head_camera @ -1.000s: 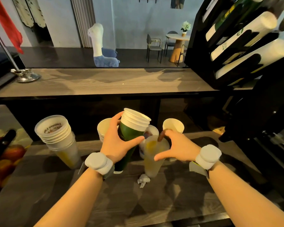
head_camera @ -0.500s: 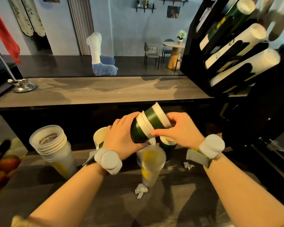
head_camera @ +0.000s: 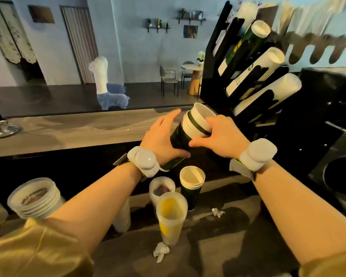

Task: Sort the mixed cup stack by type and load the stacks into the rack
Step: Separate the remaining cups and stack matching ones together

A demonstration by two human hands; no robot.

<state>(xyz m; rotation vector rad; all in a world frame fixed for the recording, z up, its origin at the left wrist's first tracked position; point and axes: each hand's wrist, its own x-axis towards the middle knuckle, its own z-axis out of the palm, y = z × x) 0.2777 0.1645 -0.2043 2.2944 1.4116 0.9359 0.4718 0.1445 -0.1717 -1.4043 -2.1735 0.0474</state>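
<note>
A stack of dark green paper cups (head_camera: 190, 128) with white rims is tilted, mouth up and to the right, toward the black cup rack (head_camera: 214, 76). My left hand (head_camera: 160, 136) grips the stack's green body. My right hand (head_camera: 222, 136) holds its white rim end. Below, on the worktop, stand a single green cup (head_camera: 191, 186), a clear plastic cup with yellow inside (head_camera: 171, 216), another clear cup (head_camera: 161, 188) behind it, and a stack of clear cups (head_camera: 35, 198) at the left.
The rack's slanted slots hold long stacks of white and green cups (head_camera: 266, 92). Crumpled paper scraps (head_camera: 160, 251) lie on the worktop (head_camera: 218, 252). A raised wooden counter (head_camera: 68, 128) runs across behind. Round black holes (head_camera: 340, 176) sit at the right.
Both hands have lifted the green cup stack up and to the right, closer to the rack. The view has tilted upward.
</note>
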